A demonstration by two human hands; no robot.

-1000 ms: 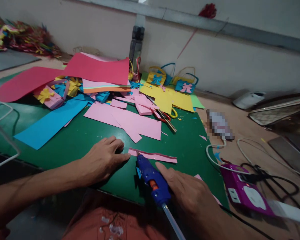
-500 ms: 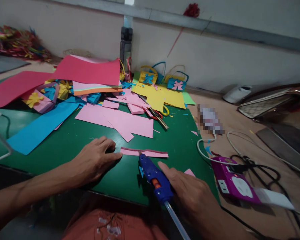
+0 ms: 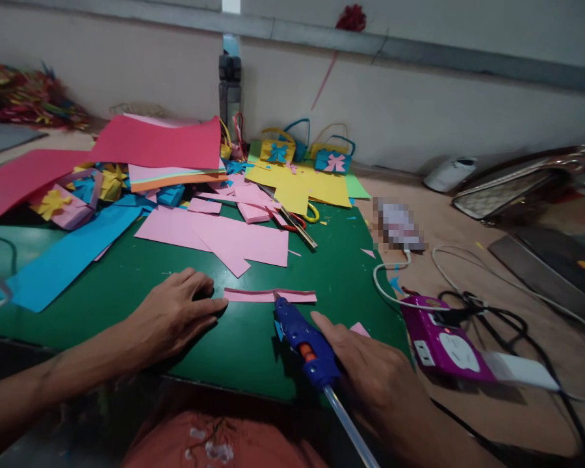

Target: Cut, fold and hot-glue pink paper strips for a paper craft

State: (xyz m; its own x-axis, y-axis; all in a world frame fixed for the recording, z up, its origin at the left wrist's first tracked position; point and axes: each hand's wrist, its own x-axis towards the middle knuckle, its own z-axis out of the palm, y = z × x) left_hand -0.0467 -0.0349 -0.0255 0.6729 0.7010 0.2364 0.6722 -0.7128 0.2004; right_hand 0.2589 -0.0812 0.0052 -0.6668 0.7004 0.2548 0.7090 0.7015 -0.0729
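A narrow pink paper strip (image 3: 258,296) with a raised fold along its far edge lies on the green board (image 3: 185,354). At its left end, my left hand (image 3: 178,315) presses the strip down with a fingertip, the other fingers bent against the board. A blue hot glue gun (image 3: 306,341) is gripped in my right hand (image 3: 375,370). Its nozzle meets the strip around the middle, and a clear glue stick (image 3: 348,419) sticks out of its back. The fingers on the trigger side are hidden behind the gun.
Pink sheets (image 3: 214,235), scissors (image 3: 292,224) and a utility knife (image 3: 299,229) lie beyond the strip. Small paper bags (image 3: 332,161) stand on yellow paper (image 3: 292,188). Red sheets (image 3: 158,144) are at left. A purple power strip (image 3: 443,338) with cables is at right.
The glue gun's nozzle has slid a little to the right along the pink strip. My left hand stays at the strip's left end. The whole view has shifted slightly.
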